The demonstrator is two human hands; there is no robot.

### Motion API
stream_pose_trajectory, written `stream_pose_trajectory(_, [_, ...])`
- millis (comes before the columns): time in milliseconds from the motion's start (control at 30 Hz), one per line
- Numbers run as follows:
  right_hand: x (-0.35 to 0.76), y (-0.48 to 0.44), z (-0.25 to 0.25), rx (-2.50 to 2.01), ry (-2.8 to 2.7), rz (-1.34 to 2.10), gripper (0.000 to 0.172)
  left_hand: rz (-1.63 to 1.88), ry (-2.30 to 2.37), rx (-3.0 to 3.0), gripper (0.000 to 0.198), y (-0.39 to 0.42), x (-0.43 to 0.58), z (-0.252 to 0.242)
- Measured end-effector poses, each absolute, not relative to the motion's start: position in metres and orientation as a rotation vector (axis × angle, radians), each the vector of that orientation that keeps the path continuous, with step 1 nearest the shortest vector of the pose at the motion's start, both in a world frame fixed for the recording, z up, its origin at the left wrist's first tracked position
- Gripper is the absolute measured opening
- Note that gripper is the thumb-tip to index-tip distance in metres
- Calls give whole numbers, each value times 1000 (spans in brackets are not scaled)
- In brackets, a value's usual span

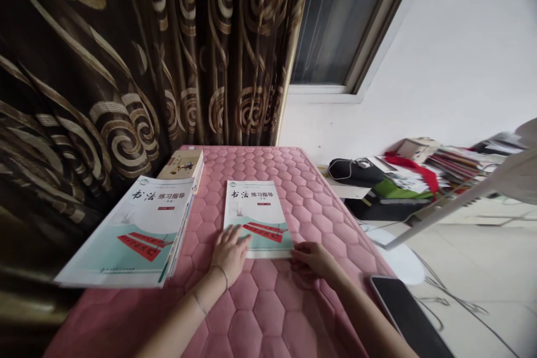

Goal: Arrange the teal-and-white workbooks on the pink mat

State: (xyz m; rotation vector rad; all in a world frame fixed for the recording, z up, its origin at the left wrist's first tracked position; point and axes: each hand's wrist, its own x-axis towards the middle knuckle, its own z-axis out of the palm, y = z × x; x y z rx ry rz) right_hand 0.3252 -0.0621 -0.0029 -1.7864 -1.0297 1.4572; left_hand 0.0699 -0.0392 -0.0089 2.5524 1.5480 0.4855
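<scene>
A white and teal booklet (255,212) with red banners on its cover lies closed on the pink quilted surface (260,313). My left hand (230,249) rests on the booklet's lower left edge, fingers apart. At the lower right corner, my right hand (312,260) pinches the booklet's edge between thumb and fingers. To the left is a stack of booklets (138,224), its top one with a matching cover. Behind that stack sits a pile of smaller books (182,165).
A dark phone or tablet (405,313) lies at the right edge. Beyond it are a white lamp (444,210), loose cables and a cluttered shelf with a black pouch (354,172) and papers. A patterned curtain (222,67) hangs behind and left.
</scene>
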Motion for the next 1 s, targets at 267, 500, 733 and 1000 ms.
stream_pose_trajectory(267, [309,-32,12,-2021,-1361,1002,31,601,1974,2011,27,1,55,-3])
stream_pose_trajectory(500, [295,-41,12,-1965,-1410,934,28,703,1880,1885,36,12,64,-9])
stream_pose_trajectory(733, [293,-67,27,-1785,-1387,801,33,972,1752,1794,35,-14,58,7])
stream_pose_trajectory(1000, [217,-85,87,-1444,-1325,916,45,1134,1753,1800,28,-33,-32,109])
